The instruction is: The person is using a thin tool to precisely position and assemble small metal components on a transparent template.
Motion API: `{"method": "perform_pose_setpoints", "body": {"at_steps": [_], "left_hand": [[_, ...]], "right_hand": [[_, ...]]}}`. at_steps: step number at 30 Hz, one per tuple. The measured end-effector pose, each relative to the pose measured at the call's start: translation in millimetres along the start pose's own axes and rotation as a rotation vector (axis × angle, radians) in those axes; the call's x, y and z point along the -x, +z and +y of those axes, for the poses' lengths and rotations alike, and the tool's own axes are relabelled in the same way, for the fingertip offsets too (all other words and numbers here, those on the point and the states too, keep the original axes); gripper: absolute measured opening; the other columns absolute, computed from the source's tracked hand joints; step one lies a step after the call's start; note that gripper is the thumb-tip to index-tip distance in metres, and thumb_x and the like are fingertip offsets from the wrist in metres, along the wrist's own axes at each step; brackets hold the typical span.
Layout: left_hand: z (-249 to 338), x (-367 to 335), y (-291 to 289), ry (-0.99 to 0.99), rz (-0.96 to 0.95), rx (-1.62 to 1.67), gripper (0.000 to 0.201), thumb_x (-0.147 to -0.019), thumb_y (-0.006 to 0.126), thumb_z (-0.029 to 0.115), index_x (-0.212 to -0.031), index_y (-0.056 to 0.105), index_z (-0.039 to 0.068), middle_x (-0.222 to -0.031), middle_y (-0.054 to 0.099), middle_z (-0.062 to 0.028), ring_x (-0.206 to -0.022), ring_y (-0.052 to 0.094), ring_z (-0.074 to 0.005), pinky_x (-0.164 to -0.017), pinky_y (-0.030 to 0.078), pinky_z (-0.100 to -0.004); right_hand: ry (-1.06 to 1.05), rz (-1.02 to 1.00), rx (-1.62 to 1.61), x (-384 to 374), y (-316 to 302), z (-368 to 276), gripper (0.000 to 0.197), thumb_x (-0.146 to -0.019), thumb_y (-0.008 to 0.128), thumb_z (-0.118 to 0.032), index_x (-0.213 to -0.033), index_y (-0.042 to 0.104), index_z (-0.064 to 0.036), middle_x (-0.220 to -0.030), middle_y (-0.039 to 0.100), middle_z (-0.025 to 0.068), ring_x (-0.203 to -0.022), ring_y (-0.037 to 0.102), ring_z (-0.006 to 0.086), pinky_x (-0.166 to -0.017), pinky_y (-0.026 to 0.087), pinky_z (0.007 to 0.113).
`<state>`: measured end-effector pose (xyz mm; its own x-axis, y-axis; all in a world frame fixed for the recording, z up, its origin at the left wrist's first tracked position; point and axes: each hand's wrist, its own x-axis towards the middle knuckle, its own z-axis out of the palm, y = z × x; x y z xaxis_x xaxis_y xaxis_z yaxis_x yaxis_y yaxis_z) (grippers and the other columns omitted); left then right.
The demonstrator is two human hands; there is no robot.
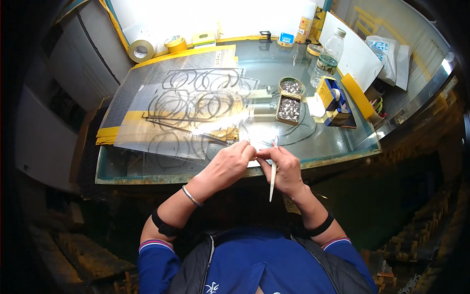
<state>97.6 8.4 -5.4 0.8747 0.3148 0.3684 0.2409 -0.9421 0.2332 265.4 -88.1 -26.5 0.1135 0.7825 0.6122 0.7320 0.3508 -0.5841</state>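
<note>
My left hand (229,165) is closed in a pinch above the table's near edge. Whatever its fingertips hold is too small or too hidden to name. Close beside it, my right hand (286,171) grips a slim white pen-like tool (272,183), whose tapered end points down toward me. The fingertips of both hands nearly meet. Just beyond them lie clear plastic sheets (161,142) printed with black rings and arcs. Two small tins of little metallic pieces, one round (292,78) and one rectangular (278,110), stand past my right hand.
The glass tabletop (320,139) has a worn near edge. A blue tape dispenser (338,115), a clear bottle (334,46) and a yellow-edged board (356,93) stand at the right. Tape rolls (142,50) sit at the back left. A bright lit panel (196,17) rises behind.
</note>
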Motion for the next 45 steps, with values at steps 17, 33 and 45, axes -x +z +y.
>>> {"method": "perform_pose_setpoints", "body": {"at_steps": [17,33,45], "left_hand": [[31.2,37.1,7.0,-0.06,0.267,0.003,0.035,-0.08,0.074,0.013,-0.11,0.065,-0.002,-0.119,0.063,-0.0127,-0.11,0.058,-0.0291,-0.091,0.045,-0.041],[32.7,31.4,10.3,-0.098,0.337,0.01,0.032,-0.072,0.078,0.014,-0.099,0.066,0.002,-0.11,0.066,-0.0088,-0.104,0.061,-0.0262,-0.088,0.045,-0.0388],[26.3,22.9,8.3,-0.182,0.328,0.075,0.015,-0.078,0.076,0.011,-0.087,0.066,0.004,-0.094,0.068,-0.0073,-0.092,0.062,-0.0251,-0.081,0.045,-0.0375]], "right_hand": [[-0.07,0.019,0.01,-2.0,6.1,-2.4,0.015,-0.077,0.075,-0.009,-0.09,0.067,-0.0089,-0.08,0.068,0.0097,-0.077,0.064,0.0297,-0.064,0.051,0.039],[-0.073,0.044,0.094,6.9,22.0,-3.6,0.026,-0.075,0.065,0.004,-0.091,0.047,-0.0041,-0.085,0.058,0.0127,-0.081,0.055,0.0366,-0.071,0.046,0.046],[0.169,0.221,-0.294,8.0,16.2,5.6,0.016,-0.092,0.061,0.002,-0.094,0.046,-0.0022,-0.097,0.057,0.0145,-0.089,0.061,0.024,-0.075,0.052,0.033]]}}
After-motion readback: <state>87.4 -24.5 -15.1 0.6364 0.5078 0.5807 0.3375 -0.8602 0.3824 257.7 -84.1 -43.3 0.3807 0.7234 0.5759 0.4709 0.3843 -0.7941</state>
